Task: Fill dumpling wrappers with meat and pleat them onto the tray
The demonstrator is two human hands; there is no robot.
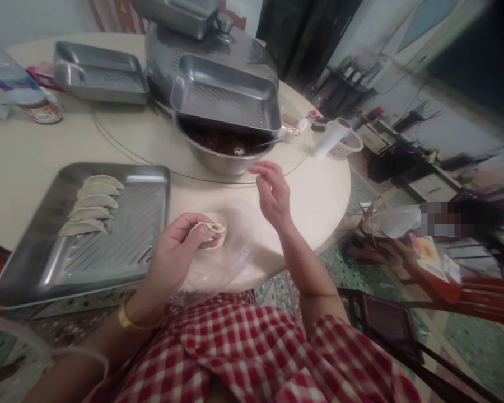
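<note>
My left hand (174, 252) is closed on a half-folded dumpling (210, 229), held over a stack of round wrappers (224, 224) on clear plastic at the table's near edge. My right hand (272, 193) hovers beyond it with fingers loosely apart and nothing in them, just short of a steel bowl of dark minced filling (227, 143). To the left lies a ridged metal tray (109, 246) with several finished dumplings (92, 204) in a row at its far left.
A metal tray (224, 92) rests on the bowl's rim. Behind it are a big lidded pot (252, 56), another tray (101, 73), a jar (36, 106) and a paper roll (331, 134). A dark chair (386, 330) stands at right.
</note>
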